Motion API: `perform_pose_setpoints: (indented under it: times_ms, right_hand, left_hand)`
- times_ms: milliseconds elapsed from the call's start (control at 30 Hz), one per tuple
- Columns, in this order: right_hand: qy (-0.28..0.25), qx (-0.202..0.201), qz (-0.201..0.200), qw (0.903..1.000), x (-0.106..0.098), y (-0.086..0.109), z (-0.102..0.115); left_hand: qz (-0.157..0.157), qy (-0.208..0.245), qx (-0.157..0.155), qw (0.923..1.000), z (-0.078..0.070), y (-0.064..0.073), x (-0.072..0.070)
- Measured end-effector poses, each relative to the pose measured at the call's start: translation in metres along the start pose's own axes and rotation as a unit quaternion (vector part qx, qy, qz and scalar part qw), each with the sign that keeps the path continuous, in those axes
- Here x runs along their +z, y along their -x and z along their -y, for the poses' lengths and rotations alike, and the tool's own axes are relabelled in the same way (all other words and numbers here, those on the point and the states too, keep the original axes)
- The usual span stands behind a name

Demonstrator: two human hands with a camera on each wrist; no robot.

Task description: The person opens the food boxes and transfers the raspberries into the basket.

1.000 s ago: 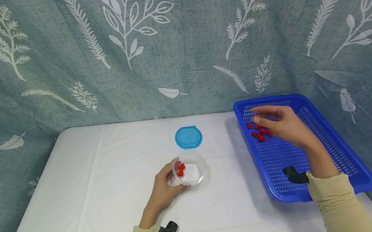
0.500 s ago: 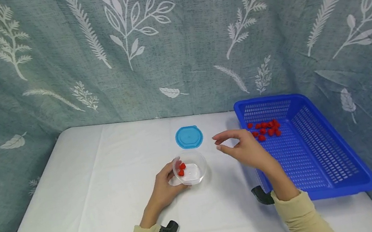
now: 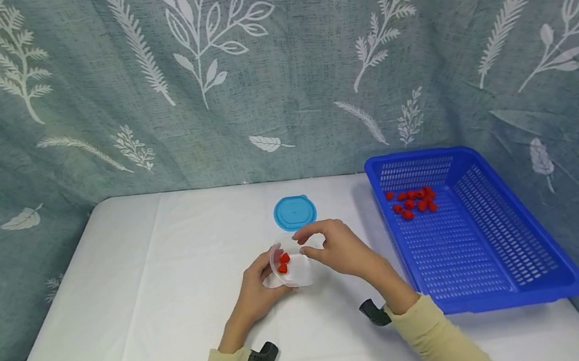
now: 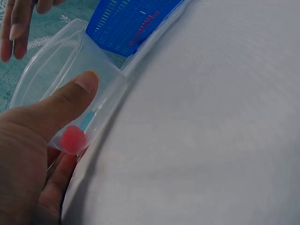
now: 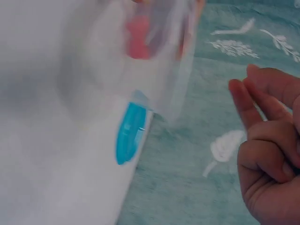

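My left hand [image 3: 261, 284] grips a small clear plastic tub [image 3: 299, 273] from its left side, the thumb pressed along its wall in the left wrist view. Two small red pieces [image 3: 283, 259] lie inside, at the tub's left; up close in the left wrist view a red piece [image 4: 73, 139] looks round and bumpy. Over the tub's right rim hovers my right hand [image 3: 338, 249], thumb and forefingers brought toward each other. In the right wrist view the ring and little fingers of the right hand [image 5: 276, 140] are curled in. I cannot tell whether its fingertips hold anything.
A round blue lid [image 3: 295, 213] lies on the white-covered table [image 3: 170, 290] just behind the tub. To the right stands a blue perforated basket [image 3: 469, 278] with several red pieces [image 3: 414, 201] at its far left. A patterned green curtain [image 3: 306, 75] hangs behind.
My right hand has moved left from above the basket, across the table, to the tub's right rim. The left hand and tub stay put, with two red pieces visible inside throughout.
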State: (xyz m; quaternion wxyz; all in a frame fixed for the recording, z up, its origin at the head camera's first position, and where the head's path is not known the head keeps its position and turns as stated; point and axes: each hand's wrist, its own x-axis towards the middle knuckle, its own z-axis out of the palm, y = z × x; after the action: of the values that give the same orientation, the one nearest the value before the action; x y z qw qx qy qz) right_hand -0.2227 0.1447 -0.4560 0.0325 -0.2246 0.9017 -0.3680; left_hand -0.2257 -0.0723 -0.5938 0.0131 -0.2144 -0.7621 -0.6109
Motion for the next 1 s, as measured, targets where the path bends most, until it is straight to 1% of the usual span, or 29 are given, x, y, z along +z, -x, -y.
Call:
perform_pose_setpoints:
  times_ms: [100,167,267,367,433,533,600,667,733,800,867,1000]
  right_hand:
    - [0.006,-0.008,0.014,0.9999,0.011,-0.005,-0.006]
    - [0.023,-0.013,0.021,0.9994,0.017,-0.009,-0.01]
    - [0.066,-0.012,0.024,0.9974,0.023,-0.015,-0.012]
    - [0.12,-0.012,0.027,0.9923,0.026,-0.022,-0.011]
    - [0.154,-0.017,0.038,0.9871,0.028,-0.027,-0.011]
    - [0.205,-0.033,0.064,0.976,0.03,-0.036,-0.011]
    - [0.233,-0.047,0.084,0.9678,0.033,-0.041,-0.012]
    - [0.256,-0.062,0.098,0.9597,0.036,-0.044,-0.013]
    - [0.274,-0.073,0.105,0.9532,0.041,-0.046,-0.015]
    - [0.288,-0.082,0.102,0.9487,0.045,-0.046,-0.017]
    - [0.293,-0.086,0.098,0.9472,0.048,-0.046,-0.019]
    - [0.288,-0.087,0.093,0.9492,0.052,-0.045,-0.02]
  left_hand:
    - [-0.003,0.008,0.006,0.9999,0.001,0.0,0.0]
    - [-0.005,0.012,0.01,0.9999,0.001,0.001,0.001]
    - [-0.007,0.014,0.014,0.9998,0.002,0.001,0.001]
    - [-0.006,0.01,0.014,0.9998,0.0,0.001,0.002]
    - [-0.004,0.007,0.017,0.9998,-0.01,0.002,0.0]
    - [0.0,0.006,0.019,0.9998,-0.01,0.001,0.0]
    - [0.0,0.008,0.024,0.9997,-0.009,0.001,-0.002]
    - [-0.001,0.01,0.024,0.9997,0.001,0.0,-0.001]
    - [-0.001,0.011,0.026,0.9996,0.001,0.0,-0.002]
    - [0.0,0.01,0.032,0.9994,0.001,0.0,-0.002]
    - [0.001,0.01,0.039,0.9992,0.001,0.0,-0.002]
    - [0.003,0.001,0.041,0.9991,0.001,0.001,-0.003]
